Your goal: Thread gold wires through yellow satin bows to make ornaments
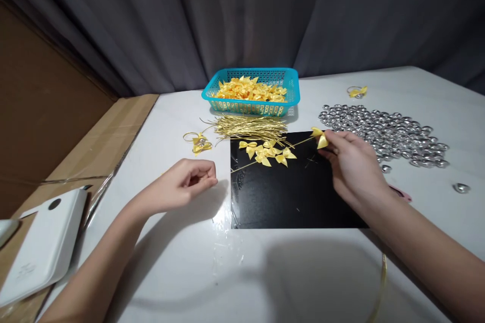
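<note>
My right hand (354,161) pinches a yellow ribbon bow (319,138) above the black mat (288,202). From that bow a thin gold wire (303,142) slants down to the left, passing by several loose yellow bows (267,153) on the mat's far part. Left of the mat, my left hand (193,181) is closed, thumb against curled fingers. Whether it grips the wire's far end cannot be made out. A bundle of gold wire ties (250,127) lies just beyond the mat.
A blue basket (252,106) of yellow bows stands at the back. Silver heart-shaped beads (386,133) spread to the right. Finished bow rings lie at left (200,144) and far right (357,92). A white power bank (45,247) rests on cardboard at left.
</note>
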The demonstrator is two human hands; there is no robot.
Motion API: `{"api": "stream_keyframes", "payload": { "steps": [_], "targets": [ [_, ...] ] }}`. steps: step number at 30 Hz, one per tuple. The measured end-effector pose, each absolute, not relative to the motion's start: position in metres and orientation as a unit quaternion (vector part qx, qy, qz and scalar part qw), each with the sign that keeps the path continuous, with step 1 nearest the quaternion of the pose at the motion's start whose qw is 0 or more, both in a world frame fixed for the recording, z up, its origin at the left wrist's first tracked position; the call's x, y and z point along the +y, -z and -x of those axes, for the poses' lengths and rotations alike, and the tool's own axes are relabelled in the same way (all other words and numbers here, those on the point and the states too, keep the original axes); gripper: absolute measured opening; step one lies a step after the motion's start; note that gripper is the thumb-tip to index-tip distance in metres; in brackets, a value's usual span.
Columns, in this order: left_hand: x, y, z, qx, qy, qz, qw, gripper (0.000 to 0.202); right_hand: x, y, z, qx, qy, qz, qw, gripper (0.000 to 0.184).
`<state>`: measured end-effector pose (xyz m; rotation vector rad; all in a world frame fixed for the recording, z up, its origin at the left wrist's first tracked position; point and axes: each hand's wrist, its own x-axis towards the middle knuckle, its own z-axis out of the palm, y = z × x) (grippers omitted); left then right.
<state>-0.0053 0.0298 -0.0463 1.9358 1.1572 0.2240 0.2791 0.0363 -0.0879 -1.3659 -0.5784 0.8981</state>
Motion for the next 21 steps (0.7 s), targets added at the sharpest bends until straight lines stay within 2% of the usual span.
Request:
{"api": "stream_keyframes", "payload": {
  "steps": [5,11,17,21],
  "targets": [
    [0.034,0.043,0.012,0.449,-0.054,-0.777,0.438,0.03,0.04,0.087,-0.279,-0.242,-0.39,0.601,0.655,0.014],
    [0.035,0.038,0.02,0.444,-0.02,-0.772,0.454,0.031,0.04,0.084,-0.277,-0.324,-0.378,0.59,0.635,0.016],
    [0.04,0.032,0.034,0.485,-0.022,-0.756,0.439,0.029,0.047,0.07,-0.3,-0.466,-0.384,0.629,0.489,0.022],
    [0.042,0.037,0.038,0.537,0.016,-0.771,0.342,0.026,0.046,0.061,-0.306,-0.524,-0.397,0.636,0.404,0.021]
  ]
}}
